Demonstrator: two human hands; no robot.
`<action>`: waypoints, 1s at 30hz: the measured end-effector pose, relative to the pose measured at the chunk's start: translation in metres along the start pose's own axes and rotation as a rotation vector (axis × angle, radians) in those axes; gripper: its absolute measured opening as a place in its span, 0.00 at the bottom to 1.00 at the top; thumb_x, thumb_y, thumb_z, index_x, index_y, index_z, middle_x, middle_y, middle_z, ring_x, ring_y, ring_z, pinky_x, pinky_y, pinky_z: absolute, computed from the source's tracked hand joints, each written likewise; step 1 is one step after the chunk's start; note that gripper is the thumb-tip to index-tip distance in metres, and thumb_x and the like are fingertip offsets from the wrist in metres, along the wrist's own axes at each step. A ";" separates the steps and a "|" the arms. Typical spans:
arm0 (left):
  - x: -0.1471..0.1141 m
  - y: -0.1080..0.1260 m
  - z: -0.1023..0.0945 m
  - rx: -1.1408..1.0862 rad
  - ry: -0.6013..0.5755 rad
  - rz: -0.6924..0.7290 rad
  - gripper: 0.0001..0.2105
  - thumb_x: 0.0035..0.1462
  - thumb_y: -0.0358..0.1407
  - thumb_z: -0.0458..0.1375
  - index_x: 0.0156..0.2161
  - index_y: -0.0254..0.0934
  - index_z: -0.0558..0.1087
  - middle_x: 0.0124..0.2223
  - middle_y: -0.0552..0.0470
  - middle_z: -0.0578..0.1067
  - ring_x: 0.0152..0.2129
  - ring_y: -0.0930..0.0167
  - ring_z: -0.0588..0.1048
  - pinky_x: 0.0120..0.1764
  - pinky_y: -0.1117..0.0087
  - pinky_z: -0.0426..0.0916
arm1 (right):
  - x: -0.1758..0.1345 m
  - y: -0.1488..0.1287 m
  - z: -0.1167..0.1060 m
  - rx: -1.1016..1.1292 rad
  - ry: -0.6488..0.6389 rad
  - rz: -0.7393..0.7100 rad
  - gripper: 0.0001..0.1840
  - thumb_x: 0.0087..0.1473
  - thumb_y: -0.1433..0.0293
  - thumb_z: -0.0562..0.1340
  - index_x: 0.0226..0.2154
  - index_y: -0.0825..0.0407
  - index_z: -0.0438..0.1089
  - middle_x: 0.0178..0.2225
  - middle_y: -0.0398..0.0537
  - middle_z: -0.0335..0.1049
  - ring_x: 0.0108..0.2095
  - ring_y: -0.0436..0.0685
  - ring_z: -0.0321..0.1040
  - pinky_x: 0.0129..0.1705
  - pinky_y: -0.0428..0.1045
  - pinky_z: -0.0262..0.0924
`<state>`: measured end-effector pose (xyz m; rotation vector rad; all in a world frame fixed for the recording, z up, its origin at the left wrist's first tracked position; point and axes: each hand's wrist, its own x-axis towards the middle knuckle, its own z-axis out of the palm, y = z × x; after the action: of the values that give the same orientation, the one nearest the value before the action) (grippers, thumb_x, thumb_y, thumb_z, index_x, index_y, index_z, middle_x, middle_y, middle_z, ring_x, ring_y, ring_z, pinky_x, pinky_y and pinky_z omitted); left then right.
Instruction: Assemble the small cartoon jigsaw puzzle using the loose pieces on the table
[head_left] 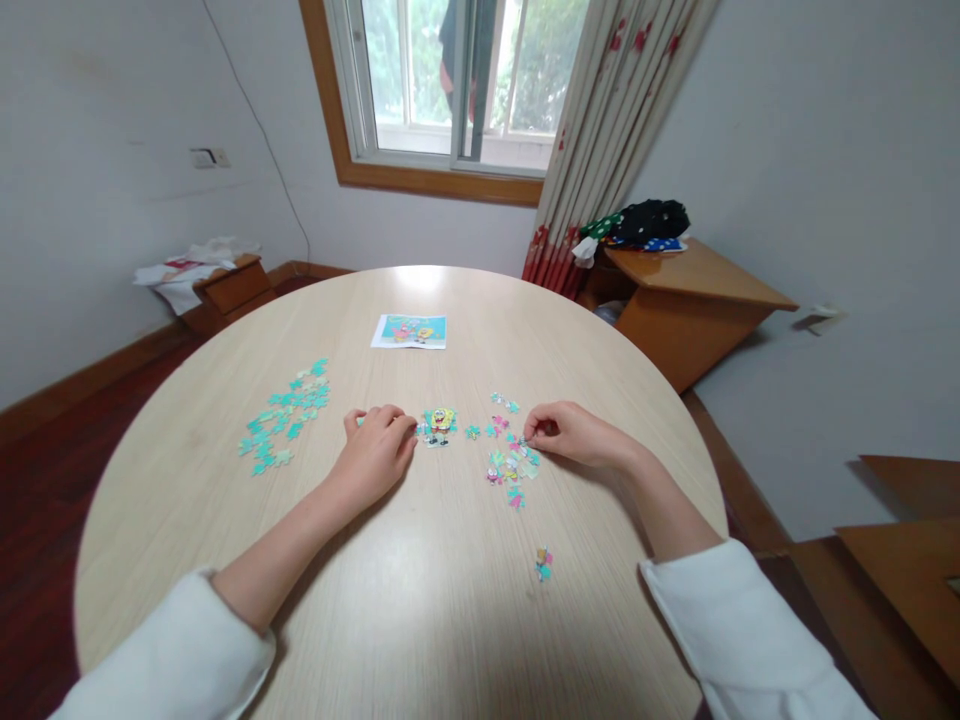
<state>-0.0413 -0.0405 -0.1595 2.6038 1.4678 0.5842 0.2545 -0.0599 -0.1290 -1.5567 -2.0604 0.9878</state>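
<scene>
Over a round, pale table, a person in white sleeves is working with both bare hands among several groups of jigsaw pieces. Near the middle, a small joined section is showing a yellow cartoon figure on turquoise. The left hand is resting palm down just left of this section, its fingers bent and its fingertips beside the section's left edge; a bit of turquoise is showing at its outer side, but from where I am standing I cannot tell whether the hand is gripping anything. The right hand is holding thumb and forefinger narrowly together at the right edge of a mixed cluster of pink, turquoise and pale pieces; anything between those fingertips is too small to tell. One small piece is lying between the joined section and the cluster, while a multicoloured bit is lying apart, nearer the person. Well to the left, mostly turquoise pieces are forming a slanting band. Beyond the joined section, a printed picture sheet is lying flat. Behind the table, a patterned curtain is hanging beside a window, and cloths are lying on a wooden cabinet.
</scene>
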 end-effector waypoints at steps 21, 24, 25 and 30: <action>-0.004 0.016 -0.014 -0.216 0.260 0.171 0.09 0.60 0.38 0.57 0.44 0.39 0.74 0.42 0.47 0.79 0.39 0.66 0.74 0.46 0.60 0.55 | 0.018 -0.070 0.086 0.981 0.283 0.033 0.16 0.32 0.63 0.73 0.21 0.51 0.67 0.22 0.40 0.72 0.25 0.49 0.68 0.32 0.47 0.63; -0.004 0.014 -0.011 -0.228 0.259 0.204 0.10 0.59 0.39 0.58 0.45 0.39 0.75 0.42 0.46 0.79 0.39 0.66 0.74 0.46 0.60 0.55 | 0.018 -0.071 0.088 1.029 0.308 0.057 0.17 0.30 0.63 0.74 0.20 0.51 0.67 0.21 0.40 0.72 0.25 0.49 0.69 0.32 0.46 0.64; -0.004 0.014 -0.010 -0.232 0.264 0.216 0.10 0.59 0.39 0.58 0.45 0.39 0.75 0.42 0.46 0.79 0.39 0.66 0.74 0.45 0.60 0.55 | 0.019 -0.071 0.088 1.041 0.310 0.063 0.17 0.30 0.63 0.74 0.20 0.51 0.67 0.21 0.40 0.72 0.25 0.49 0.69 0.32 0.46 0.64; -0.004 0.014 -0.008 -0.225 0.234 0.208 0.10 0.59 0.39 0.58 0.45 0.40 0.75 0.42 0.47 0.79 0.39 0.66 0.74 0.45 0.60 0.56 | 0.020 -0.067 0.091 1.084 0.290 0.083 0.18 0.29 0.64 0.75 0.20 0.52 0.67 0.20 0.40 0.72 0.23 0.47 0.68 0.30 0.45 0.63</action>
<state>-0.0350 -0.0520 -0.1491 2.5927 1.1108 1.0436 0.1419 -0.0783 -0.1453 -1.0719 -0.9342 1.4430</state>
